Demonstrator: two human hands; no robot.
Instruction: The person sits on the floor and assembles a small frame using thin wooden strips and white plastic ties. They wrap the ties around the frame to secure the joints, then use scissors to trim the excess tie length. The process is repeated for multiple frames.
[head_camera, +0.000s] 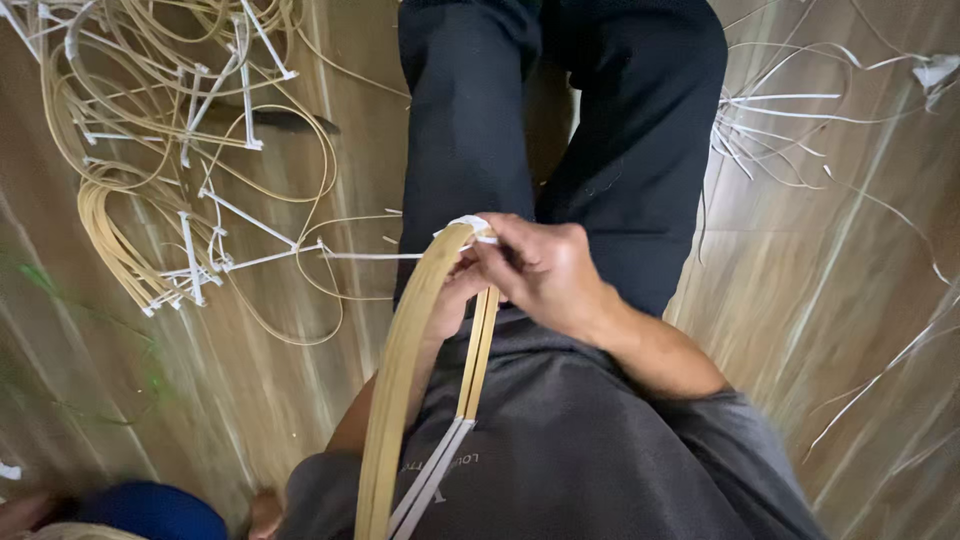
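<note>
We hold a bent bundle of rattan strips upright in front of our lap, its looped top level with our thighs so the bend sits right under our eyes. Our right hand is closed over that top, fingers pinched on the white binding strip that wraps the bend; gripping there keeps the wrap tight and stops the springy strips from splaying. Our left hand sits mostly behind the bundle, so we cannot tell how it grips, though it appears to brace the strips from the other side. A white strip runs from the wrap out to the left across the wooden floor. More tied rattan bundles lie to the left, within reach, and loose white strips lie to the right beside our dark trousers.
</note>
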